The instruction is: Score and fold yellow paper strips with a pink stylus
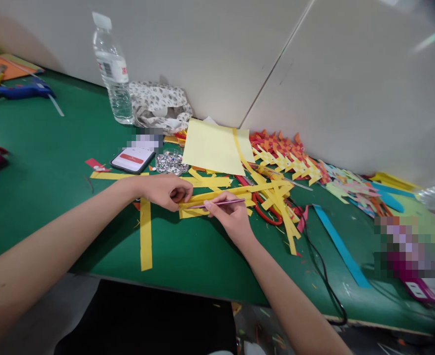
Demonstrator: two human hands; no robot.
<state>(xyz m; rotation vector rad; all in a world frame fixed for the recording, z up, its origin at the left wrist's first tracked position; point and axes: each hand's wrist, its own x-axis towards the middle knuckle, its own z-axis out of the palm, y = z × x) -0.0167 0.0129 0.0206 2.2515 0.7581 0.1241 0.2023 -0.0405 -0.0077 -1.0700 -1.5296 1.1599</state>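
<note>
My left hand is curled at the left end of a folded yellow paper strip, its thumb and fingers pinching the paper. In my right hand is a slim purple, pointed stick-like tool, held like a pen. Its tip points left, over the yellow paper close to my left fingers. I cannot tell whether it is a pen or tweezers. More yellow strips lie around both hands. Scissors with red handles lie partly under the strips, right of my right hand.
A phone, a tray of small googly eyes and a water bottle stand beyond my left hand. Pale yellow paper and folded paper chains lie at the back. A black cable and blue strip are rightward.
</note>
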